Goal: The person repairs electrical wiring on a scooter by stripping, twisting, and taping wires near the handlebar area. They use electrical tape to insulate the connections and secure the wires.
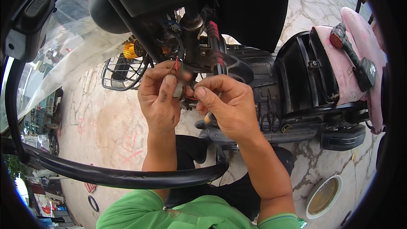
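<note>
Between my hands, at the front column of a black scooter, are thin red and dark wires and a small pale plastic connector. My left hand grips the wires and connector with thumb and forefinger. Just right of it, my right hand is closed, its thumb and forefinger pinched on a thin wire. A yellow cylindrical part shows below the right fingers; whether they touch it I cannot tell. A gold finned part sits at upper left. Scissors lie on the black footboard at right.
A curved black bar crosses in front of my forearms. A wire basket and clear plastic sheeting are at left. The padded seat has a pink cover. A basin of murky liquid stands on the cracked floor.
</note>
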